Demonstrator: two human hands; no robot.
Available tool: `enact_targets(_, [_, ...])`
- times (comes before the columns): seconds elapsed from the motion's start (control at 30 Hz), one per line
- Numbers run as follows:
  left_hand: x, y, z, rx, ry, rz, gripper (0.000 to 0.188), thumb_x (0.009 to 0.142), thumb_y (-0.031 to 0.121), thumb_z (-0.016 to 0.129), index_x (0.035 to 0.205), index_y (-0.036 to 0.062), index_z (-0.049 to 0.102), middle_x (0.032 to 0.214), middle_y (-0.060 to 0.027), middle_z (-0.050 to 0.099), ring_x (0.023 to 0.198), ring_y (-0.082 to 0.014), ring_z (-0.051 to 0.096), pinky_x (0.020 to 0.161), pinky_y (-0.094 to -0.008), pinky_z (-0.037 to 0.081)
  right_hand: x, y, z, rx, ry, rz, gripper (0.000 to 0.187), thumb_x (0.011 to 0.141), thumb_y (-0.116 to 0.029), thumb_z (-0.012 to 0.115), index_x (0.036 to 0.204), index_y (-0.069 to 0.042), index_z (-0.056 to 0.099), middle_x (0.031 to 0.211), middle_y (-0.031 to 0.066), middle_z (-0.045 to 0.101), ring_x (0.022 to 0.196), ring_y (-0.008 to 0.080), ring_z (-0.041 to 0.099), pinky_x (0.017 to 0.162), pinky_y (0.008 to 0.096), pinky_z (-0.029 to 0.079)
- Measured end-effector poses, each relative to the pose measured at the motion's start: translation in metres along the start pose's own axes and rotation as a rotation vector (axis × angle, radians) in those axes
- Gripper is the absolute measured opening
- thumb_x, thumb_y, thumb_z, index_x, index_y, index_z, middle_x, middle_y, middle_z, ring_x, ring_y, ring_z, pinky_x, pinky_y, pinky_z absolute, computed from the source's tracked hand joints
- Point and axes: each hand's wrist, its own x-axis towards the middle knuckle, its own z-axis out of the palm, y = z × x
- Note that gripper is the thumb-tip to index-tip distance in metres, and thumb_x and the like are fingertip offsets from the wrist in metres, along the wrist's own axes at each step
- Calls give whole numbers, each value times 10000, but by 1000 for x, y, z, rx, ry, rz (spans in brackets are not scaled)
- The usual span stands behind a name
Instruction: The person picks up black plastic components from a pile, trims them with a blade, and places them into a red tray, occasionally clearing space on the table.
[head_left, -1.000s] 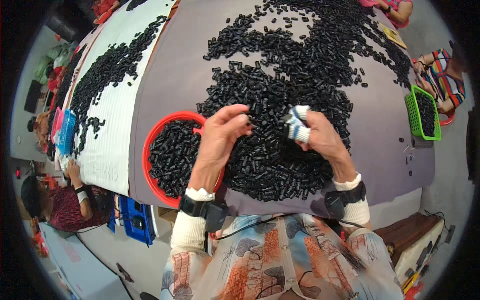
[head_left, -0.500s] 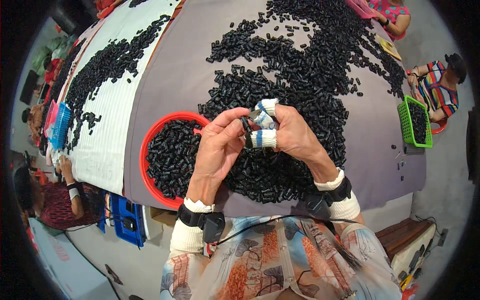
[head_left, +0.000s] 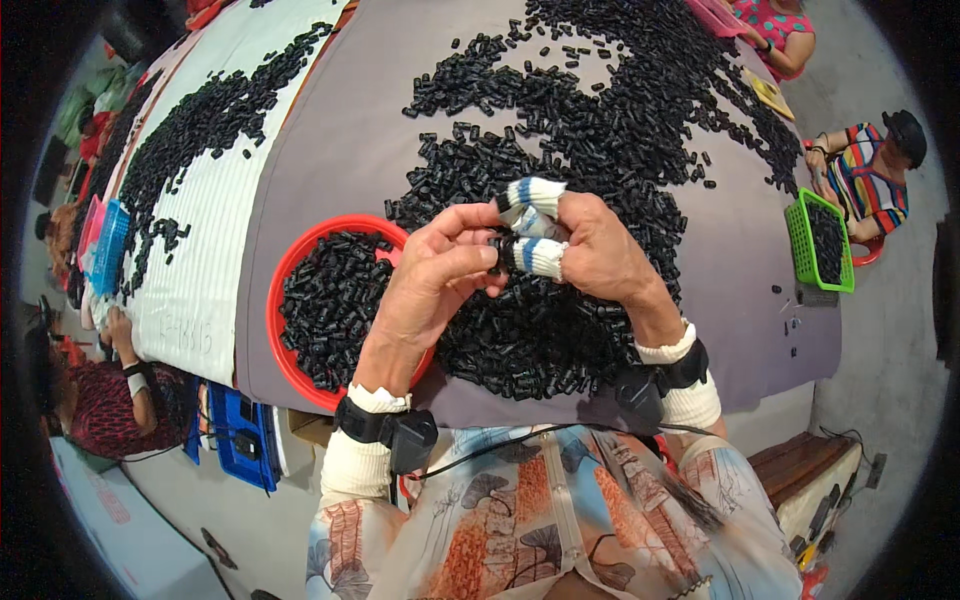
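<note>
Above the heap my two hands meet, fingertip to fingertip, over a small black tube-shaped piece (head_left: 496, 256). My left hand (head_left: 432, 262) pinches it between thumb and fingers. My right hand (head_left: 600, 248) is closed at its other side, with white, blue-striped cloth covers (head_left: 538, 256) on thumb and forefinger; their tips hide most of the piece. Beneath lies a wide heap of similar black pieces (head_left: 540, 350). To the left of my left hand stands a round red basin (head_left: 276, 312), filled with black pieces.
At the right edge stands a green basket (head_left: 797, 235) of black pieces beside a person in a striped shirt (head_left: 872, 175). A white-covered table (head_left: 205, 290) with more pieces adjoins on the left, where another person (head_left: 120, 405) sits. A blue crate (head_left: 232, 455) is below.
The view has shifted slightly. My hands stay together; my left fingers have curled further around the small black piece, which now shows less, and the right finger covers have turned a little.
</note>
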Motion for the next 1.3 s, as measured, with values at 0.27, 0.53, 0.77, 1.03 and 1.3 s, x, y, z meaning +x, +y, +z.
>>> enact_targets(0.27, [4, 2, 1, 63, -6, -57, 287, 769, 37, 605, 1041, -9, 525, 860, -38, 582, 680, -109, 578, 613, -227, 490, 2, 14, -4, -82, -66, -39, 202, 742, -134, 651, 847, 21, 578, 624, 40, 538, 551, 84, 442, 499, 267, 392])
enact_targets(0.53, [3, -14, 8, -69, 89, 158, 210, 836, 24, 563, 1037, -33, 551, 879, -62, 604, 729, -118, 592, 684, -274, 525, -2, 21, 8, 147, 137, 100, 169, 746, -107, 662, 854, -5, 581, 626, -8, 527, 483, 50, 430, 421, 218, 356])
enact_targets(0.77, [10, -25, 9, -134, 194, 251, 203, 871, 90, 549, 1044, -14, 570, 792, -13, 576, 658, -70, 541, 608, -241, 506, -3, 15, 20, 257, 185, 94, 179, 744, -106, 675, 857, -18, 568, 663, -13, 531, 504, 36, 446, 422, 199, 358])
enact_targets(1.03, [6, -17, 12, -202, 185, 200, 230, 885, 102, 529, 1084, -9, 558, 818, -12, 582, 722, -68, 535, 699, -220, 458, -5, 13, 18, 102, 228, 66, 216, 729, -121, 690, 866, -14, 561, 690, -3, 521, 624, 76, 454, 542, 239, 397])
enact_targets(1.3, [5, -17, 6, -214, 66, 152, 245, 873, 107, 544, 1085, -15, 544, 860, -32, 596, 761, -90, 555, 720, -238, 464, 0, 15, 1, -17, 39, 74, 284, 716, -238, 699, 793, 3, 571, 649, 55, 527, 583, 128, 472, 548, 292, 410])
